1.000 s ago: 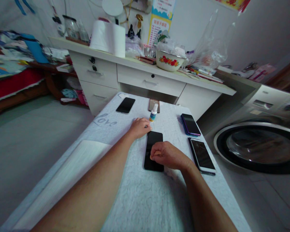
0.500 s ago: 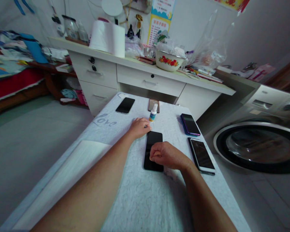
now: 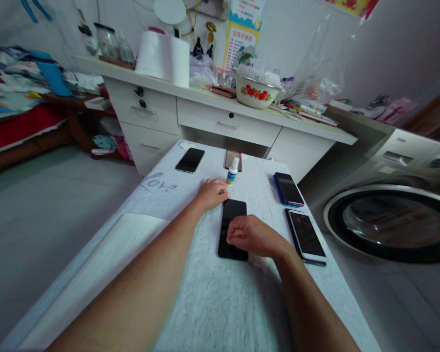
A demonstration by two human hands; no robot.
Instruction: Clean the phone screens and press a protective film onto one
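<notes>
A black phone point(image 3: 235, 209) lies face up on the cloth-covered table point(image 3: 209, 293). My right hand point(image 3: 242, 233) is closed over the middle of its screen; an orange edge shows at the fingers, too small to make out. Just past the phone's far left corner rests my left hand point(image 3: 211, 194), its fingers curled and close together; whether it holds anything is hidden. A small white spray bottle point(image 3: 232, 172) with a blue and yellow label stands upright beyond my left fingertips, in front of a brownish phone point(image 3: 229, 160).
Another black phone point(image 3: 190, 160) lies at the far left of the table. Along the right edge are a purple-edged phone point(image 3: 289, 189) and a white phone point(image 3: 308, 234) on a dark one. A white desk point(image 3: 201, 95) and a washing machine point(image 3: 388, 171) stand beyond.
</notes>
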